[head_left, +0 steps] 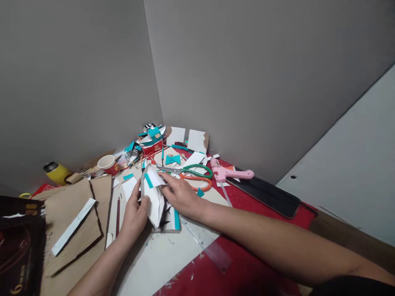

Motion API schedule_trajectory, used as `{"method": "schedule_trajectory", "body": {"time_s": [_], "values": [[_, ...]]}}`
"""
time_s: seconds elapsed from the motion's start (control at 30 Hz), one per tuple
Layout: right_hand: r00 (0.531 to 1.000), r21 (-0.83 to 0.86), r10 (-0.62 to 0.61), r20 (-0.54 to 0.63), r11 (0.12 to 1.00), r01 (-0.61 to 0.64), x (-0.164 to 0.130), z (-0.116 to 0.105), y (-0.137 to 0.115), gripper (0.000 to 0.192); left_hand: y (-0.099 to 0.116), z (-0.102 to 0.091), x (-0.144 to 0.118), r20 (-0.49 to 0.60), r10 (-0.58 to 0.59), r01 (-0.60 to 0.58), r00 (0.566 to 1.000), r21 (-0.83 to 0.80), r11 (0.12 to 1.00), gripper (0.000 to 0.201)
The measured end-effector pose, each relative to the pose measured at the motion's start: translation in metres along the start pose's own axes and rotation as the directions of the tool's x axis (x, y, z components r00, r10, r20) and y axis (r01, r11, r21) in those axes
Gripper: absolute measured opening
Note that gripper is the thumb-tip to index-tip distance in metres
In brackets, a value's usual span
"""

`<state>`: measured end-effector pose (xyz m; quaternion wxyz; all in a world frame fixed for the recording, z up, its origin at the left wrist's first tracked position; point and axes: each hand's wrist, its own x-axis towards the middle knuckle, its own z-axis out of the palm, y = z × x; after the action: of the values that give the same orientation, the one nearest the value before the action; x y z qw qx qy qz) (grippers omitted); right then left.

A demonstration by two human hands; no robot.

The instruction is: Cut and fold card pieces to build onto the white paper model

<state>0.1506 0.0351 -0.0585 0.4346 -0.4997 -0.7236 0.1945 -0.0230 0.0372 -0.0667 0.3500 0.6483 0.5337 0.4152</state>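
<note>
- White folded paper model (156, 197) with teal strips sits on the white sheet (160, 259), between both hands, near the middle of the cluttered table.
- Left hand (133, 216) cups the model's left side, thumb on its face, fingers curled around the edge; closed on the model.
- Right hand (182, 196) lies flat over the model's right side, fingers spread and pressing on its upper part; palm down, not wrapped around anything.
- Clear plastic ruler (210, 246) lies on the red table surface (247, 271), running out from under the right wrist toward the near edge.
- Scissors (193, 174) with green and orange handles lie just beyond the right hand, blades pointing left.
- Pink glue gun (231, 174) lies right of the scissors, beside a long black flat object (267, 195) by the wall.
- Brown cardboard sheets (77, 222) are stacked left of the left hand, a white strip (73, 226) lying across them.
- Red paper cup (108, 164) stands behind the cardboard; yellow bottle with dark cap (57, 172) is further left.
- Pile of teal and white paper scraps (148, 142) fills the corner by the grey walls, two white cards (188, 139) propped behind it.
- Dark glossy bag (18, 246) sits at the far left edge.
</note>
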Motion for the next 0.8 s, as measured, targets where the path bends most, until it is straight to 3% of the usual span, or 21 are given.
{"method": "schedule_trajectory", "body": {"time_s": [0.1,0.2,0.27,0.37,0.47,0.67,0.73,0.8], "values": [[0.995,0.208,0.020,-0.102,0.978,0.002,0.005,-0.006,0.002,0.044,0.001,-0.001,0.000,-0.028,-0.075,0.072,0.997,-0.100,0.992,0.062],[0.986,0.452,0.124,-0.112,0.890,-0.060,0.006,-0.008,0.004,0.045,0.003,-0.004,0.001,-0.059,-0.109,0.093,0.992,-0.222,0.971,0.059],[0.978,0.524,0.165,-0.126,0.848,-0.076,0.006,-0.008,0.006,0.045,0.005,-0.009,0.003,-0.099,-0.123,0.093,0.987,-0.267,0.959,0.057],[0.984,0.541,0.115,-0.135,0.841,-0.024,0.004,-0.006,0.010,0.040,0.011,-0.026,0.010,-0.210,-0.161,0.085,0.964,-0.328,0.941,0.057],[0.983,0.489,0.012,-0.181,0.869,0.079,0.005,-0.004,0.015,0.030,0.019,-0.052,0.020,-0.331,-0.201,0.056,0.922,-0.399,0.915,0.057],[0.994,0.491,-0.058,-0.095,0.866,0.097,0.004,-0.003,0.016,0.026,0.030,-0.124,0.046,-0.476,-0.283,0.033,0.832,-0.468,0.883,0.031],[0.993,0.467,-0.093,-0.075,0.876,0.118,0.004,-0.002,0.016,0.035,0.026,-0.149,0.057,-0.544,-0.329,0.047,0.772,-0.466,0.883,0.021],[0.990,0.426,-0.133,-0.047,0.894,0.140,0.004,0.000,0.017,0.045,0.018,-0.170,0.067,-0.612,-0.374,0.071,0.697,-0.461,0.885,0.026]]}}
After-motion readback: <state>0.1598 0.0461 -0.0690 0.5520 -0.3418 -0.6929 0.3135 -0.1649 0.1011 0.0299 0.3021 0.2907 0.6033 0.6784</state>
